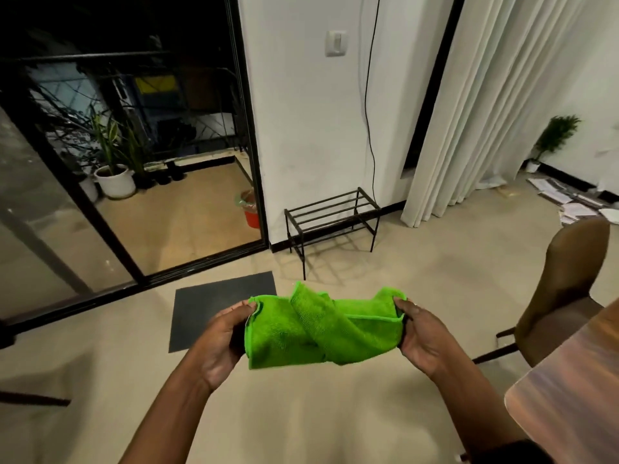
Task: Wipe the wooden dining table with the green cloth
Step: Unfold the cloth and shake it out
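A bright green cloth [321,326] hangs twisted and folded in the air in front of me, above the beige floor. My left hand [224,339] grips its left edge, fingers curled behind the fabric. My right hand [422,336] grips its right edge the same way. The wooden dining table [569,396] shows only as a rounded corner at the lower right, apart from the cloth and both hands.
A brown chair [566,289] stands against the table at the right. Ahead lie a dark floor mat [217,306] and a black metal rack [331,216] by the white wall. A glass sliding door [134,162] fills the left; white curtains [485,112] hang at the right.
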